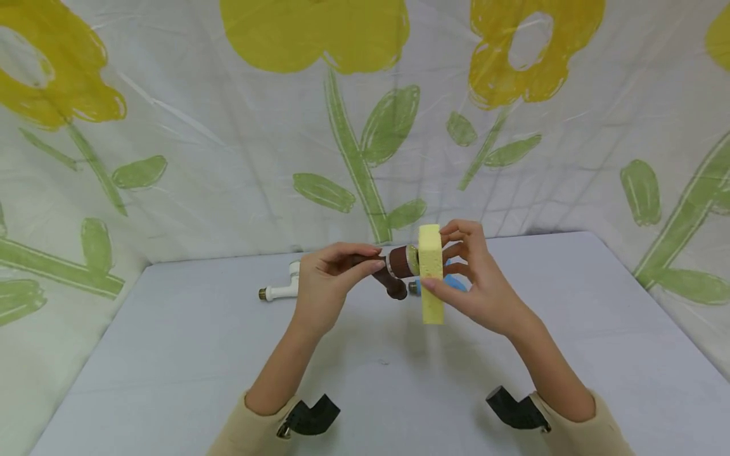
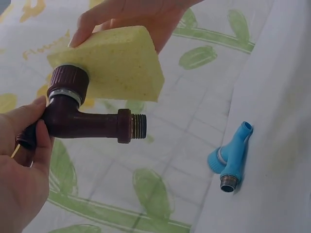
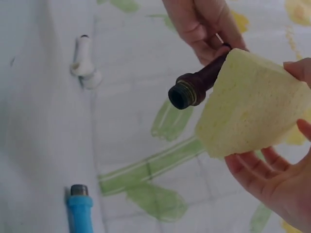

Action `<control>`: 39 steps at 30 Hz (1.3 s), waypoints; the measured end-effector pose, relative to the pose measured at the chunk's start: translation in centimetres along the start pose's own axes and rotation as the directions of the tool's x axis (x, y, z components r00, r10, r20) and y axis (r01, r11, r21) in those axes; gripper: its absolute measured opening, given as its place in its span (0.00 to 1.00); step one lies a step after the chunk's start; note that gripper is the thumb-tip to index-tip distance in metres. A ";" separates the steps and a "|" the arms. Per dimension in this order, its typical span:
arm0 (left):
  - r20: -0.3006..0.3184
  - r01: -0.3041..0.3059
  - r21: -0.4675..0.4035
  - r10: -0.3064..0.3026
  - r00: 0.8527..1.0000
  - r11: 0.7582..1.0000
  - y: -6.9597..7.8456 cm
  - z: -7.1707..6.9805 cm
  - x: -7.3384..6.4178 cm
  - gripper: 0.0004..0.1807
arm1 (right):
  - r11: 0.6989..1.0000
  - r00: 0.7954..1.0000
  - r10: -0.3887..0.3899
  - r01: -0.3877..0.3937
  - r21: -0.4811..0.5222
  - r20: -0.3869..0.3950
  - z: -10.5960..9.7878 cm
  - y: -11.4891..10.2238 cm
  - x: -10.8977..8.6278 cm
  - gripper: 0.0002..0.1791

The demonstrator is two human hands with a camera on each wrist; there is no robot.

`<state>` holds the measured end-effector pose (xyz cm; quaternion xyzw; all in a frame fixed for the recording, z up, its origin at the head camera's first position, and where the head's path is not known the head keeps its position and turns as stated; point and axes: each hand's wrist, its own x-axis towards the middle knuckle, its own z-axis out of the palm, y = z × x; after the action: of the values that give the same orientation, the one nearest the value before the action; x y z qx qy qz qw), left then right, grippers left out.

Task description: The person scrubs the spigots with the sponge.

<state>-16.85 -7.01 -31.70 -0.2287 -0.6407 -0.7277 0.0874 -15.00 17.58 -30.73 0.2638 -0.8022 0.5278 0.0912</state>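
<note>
Raised above the table, a dark brown plastic tap [image 2: 92, 124] is pinched between the thumb and fingers of my left hand [image 1: 324, 285]. Its ridged round end [image 2: 69, 81] points toward a yellow sponge block [image 1: 431, 272]. My right hand [image 1: 481, 282] grips that sponge by its edges, thumb on the near side and fingers spread behind it. The sponge's face lies against the ridged end in the head and left wrist views. The tap's threaded outlet [image 3: 182, 95] sticks out past the sponge in the right wrist view.
A light blue tap [image 2: 234, 156] lies on the white table [image 1: 199, 354], partly behind the sponge in the head view. Left of it lies a white tap [image 1: 282, 292] with a brass thread, partly covered by my left hand. A flower-printed curtain [image 1: 228, 158] hangs behind the table.
</note>
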 end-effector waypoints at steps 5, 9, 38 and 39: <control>-0.004 0.137 -0.177 -0.139 0.990 0.975 0.1 0.0 0.1 0.16 | 0.998 0.996 -0.067 0.068 0.003 -0.058 0.1 -0.2 -0.2 0.38; 0.042 0.219 -0.296 -0.216 0.975 0.930 -0.1 -0.2 0.2 0.18 | 0.998 0.995 -0.066 0.067 0.015 -0.076 0.1 -0.3 -0.2 0.38; 0.291 0.206 -0.370 -0.097 0.952 0.906 -1.6 -1.0 0.5 0.12 | 0.993 0.992 -0.001 -0.015 -0.120 -0.130 -0.5 0.2 0.1 0.31; 0.298 0.201 -0.379 -0.086 0.951 0.903 -1.7 -1.0 0.5 0.11 | 0.992 0.992 0.012 -0.028 -0.126 -0.127 -0.6 0.3 0.2 0.30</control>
<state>-18.20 -7.65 -33.05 -0.2919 -0.4971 -0.8103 -0.1058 -15.42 18.11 -30.66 0.2154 -0.8297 0.4918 0.1529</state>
